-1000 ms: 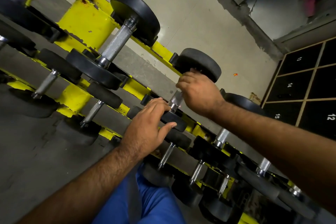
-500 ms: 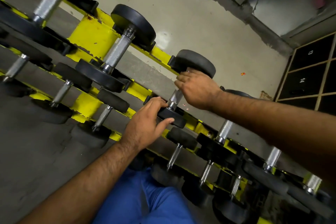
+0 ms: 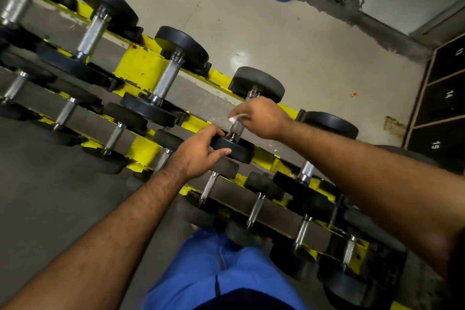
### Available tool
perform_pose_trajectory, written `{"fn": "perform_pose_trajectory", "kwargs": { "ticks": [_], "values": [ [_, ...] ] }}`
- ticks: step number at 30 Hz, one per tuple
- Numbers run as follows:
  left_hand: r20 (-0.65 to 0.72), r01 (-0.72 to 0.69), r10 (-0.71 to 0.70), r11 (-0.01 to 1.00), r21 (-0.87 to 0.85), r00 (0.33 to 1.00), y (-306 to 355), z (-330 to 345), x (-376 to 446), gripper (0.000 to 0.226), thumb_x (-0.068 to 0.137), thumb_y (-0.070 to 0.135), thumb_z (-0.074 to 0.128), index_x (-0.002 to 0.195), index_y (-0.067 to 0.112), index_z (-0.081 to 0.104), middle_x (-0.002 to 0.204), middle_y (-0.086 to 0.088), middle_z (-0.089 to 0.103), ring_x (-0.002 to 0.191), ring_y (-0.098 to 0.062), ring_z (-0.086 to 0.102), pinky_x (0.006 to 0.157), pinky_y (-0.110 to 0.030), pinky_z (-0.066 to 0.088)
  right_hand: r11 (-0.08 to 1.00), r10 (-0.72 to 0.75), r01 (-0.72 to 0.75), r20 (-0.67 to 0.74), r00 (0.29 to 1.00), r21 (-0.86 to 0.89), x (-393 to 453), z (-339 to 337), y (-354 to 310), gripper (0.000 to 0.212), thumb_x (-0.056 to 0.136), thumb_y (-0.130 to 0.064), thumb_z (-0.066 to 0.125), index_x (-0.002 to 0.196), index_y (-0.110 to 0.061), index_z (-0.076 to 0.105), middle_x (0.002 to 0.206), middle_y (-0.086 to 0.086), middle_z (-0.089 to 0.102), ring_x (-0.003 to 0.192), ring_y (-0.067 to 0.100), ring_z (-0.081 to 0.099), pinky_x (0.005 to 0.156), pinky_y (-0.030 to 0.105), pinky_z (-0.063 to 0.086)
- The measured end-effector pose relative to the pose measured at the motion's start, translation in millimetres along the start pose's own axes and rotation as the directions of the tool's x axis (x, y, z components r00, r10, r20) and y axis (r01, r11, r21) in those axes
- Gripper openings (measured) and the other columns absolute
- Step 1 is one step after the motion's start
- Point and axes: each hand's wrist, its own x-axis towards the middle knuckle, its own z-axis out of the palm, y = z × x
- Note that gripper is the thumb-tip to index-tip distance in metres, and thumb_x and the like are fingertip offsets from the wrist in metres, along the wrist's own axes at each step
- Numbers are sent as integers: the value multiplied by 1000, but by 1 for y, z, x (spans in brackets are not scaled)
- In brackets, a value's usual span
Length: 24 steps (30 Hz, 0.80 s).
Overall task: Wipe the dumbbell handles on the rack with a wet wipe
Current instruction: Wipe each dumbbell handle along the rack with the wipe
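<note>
Right hand pinches what looks like a limp wet wipe around the slick steel handle on the yellow rack, left hand gripping the heavy dumbbell's near end steady.

Yellow rack, black dumbbells, white wipe, blue trousers

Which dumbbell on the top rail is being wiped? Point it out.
The third dumbbell visible from the left: the right hand wraps a white wipe round its handle; the left hand holds its near head.
</note>
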Motion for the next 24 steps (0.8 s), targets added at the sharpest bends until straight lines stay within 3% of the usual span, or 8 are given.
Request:
{"fn": "perform_pose_trajectory", "kwargs": {
  "ticks": [3, 10, 13, 16, 19, 24],
  "values": [
    [83, -23, 15, 995, 98, 996, 7, -2, 3, 39, 90, 35, 68, 123, 17, 57, 116, 0, 58, 103, -19, 59, 87, -32, 48, 931, 221, -186, -79, 972, 313, -11, 5, 3, 27, 94, -15, 60, 116, -20, 73, 117, -1, 72, 109, 16, 64, 96, 33, 51],
    [79, 27, -42, 983, 184, 996, 12, -2, 2, 69, 73, 31, 85, 133, 18, 53, 129, -2, 54, 114, -17, 54, 93, -22, 41, 682, 423, -229, -118, 899, 695, -33, 22, 2, 20, 94, -21, 66, 111, -15, 75, 101, -3, 73, 95, 13, 66, 93, 36, 54],
    [65, 52, -67, 977, 208, 996, 4, -7, 10, 64, 69, 25, 85, 128, 19, 58, 125, -4, 59, 111, -22, 58, 95, -29, 47, 588, 479, -282, -45, 877, 758, -30, 18, -4, 18, 96, -21, 63, 109, -16, 74, 96, 2, 72, 88, 16, 65, 82, 40, 58],
    [109, 36, -60, 977, 208, 992, -5, -9, 25, 52, 67, 23, 85, 114, 18, 64, 113, -5, 65, 102, -23, 62, 86, -31, 51, 489, 522, -358, 62, 851, 796, -27, 15, -9, 19, 99, -12, 54, 107, -13, 71, 96, 9, 68, 86, 21, 63, 71, 38, 58],
    [126, -44, 27, 990, 137, 992, -18, -3, 32, 40, 67, 19, 83, 102, 14, 65, 100, -5, 67, 93, -25, 63, 77, -32, 49, 378, 609, -431, 130, 782, 819, -25, 17, -14, 27, 99, -5, 44, 107, -15, 67, 102, 9, 66, 89, 22, 62, 72, 38, 56],
    [105, -114, 112, 993, 17, 988, -32, 4, 33, 36, 67, 14, 81, 98, 13, 63, 98, -4, 66, 90, -22, 61, 76, -34, 49, 435, 642, -451, 83, 762, 779, -29, 23, -13, 30, 95, 0, 49, 112, -16, 67, 107, 11, 69, 84, 22, 62, 76, 45, 57]
  ]
}}
